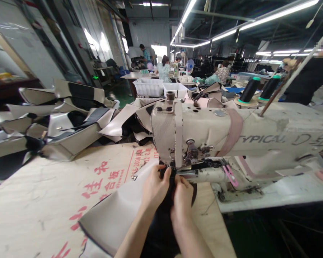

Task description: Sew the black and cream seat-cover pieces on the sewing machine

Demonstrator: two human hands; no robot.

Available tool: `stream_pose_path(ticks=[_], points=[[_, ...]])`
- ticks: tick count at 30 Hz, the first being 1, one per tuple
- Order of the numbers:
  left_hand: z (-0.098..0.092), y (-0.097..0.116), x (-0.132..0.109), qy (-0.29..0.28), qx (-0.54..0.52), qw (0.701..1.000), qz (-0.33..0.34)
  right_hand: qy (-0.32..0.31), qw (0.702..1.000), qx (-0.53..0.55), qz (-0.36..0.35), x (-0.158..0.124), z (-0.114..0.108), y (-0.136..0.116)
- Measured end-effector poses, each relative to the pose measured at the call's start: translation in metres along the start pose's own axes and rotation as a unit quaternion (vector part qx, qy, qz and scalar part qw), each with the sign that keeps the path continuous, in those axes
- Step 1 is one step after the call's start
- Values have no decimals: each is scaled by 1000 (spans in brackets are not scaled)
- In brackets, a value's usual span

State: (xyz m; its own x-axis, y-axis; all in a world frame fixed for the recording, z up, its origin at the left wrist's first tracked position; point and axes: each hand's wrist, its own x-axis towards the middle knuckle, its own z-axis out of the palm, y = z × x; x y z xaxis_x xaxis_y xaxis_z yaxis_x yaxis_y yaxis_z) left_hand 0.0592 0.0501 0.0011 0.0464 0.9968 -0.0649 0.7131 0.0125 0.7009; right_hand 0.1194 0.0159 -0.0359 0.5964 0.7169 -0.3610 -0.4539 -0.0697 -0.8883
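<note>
A cream sewing machine (pixel 199 125) stands in front of me, its needle area hidden behind my fingers. Under its head lies a bag piece of beige and black material (pixel 118 208), a small metal fitting on its beige side. My left hand (pixel 156 184) pinches the black part close to the presser foot, thumb and forefinger bent. Just to the right, my right hand (pixel 183 195) has its fingers curled on the black material beside the machine's narrow arm. The black part hangs down between my forearms.
A plywood tabletop (pixel 56 193) with red print spreads left. Piled beige and black bag pieces (pixel 72 125) lie along its far side. Black thread cones (pixel 249 89) stand behind the machine; pink-handled snips (pixel 230 173) rest by it. White bins (pixel 148 87) and several people are farther back.
</note>
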Motion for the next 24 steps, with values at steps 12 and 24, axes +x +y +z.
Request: stream_pose_path(ticks=[12,24], points=[[1,3,7,0,2,1000,1,20,994,-84,-65,7,-5,-1],[2,-1,5,-2,-20,1000,8,-180,979,-77,-58,9,-37,-4]])
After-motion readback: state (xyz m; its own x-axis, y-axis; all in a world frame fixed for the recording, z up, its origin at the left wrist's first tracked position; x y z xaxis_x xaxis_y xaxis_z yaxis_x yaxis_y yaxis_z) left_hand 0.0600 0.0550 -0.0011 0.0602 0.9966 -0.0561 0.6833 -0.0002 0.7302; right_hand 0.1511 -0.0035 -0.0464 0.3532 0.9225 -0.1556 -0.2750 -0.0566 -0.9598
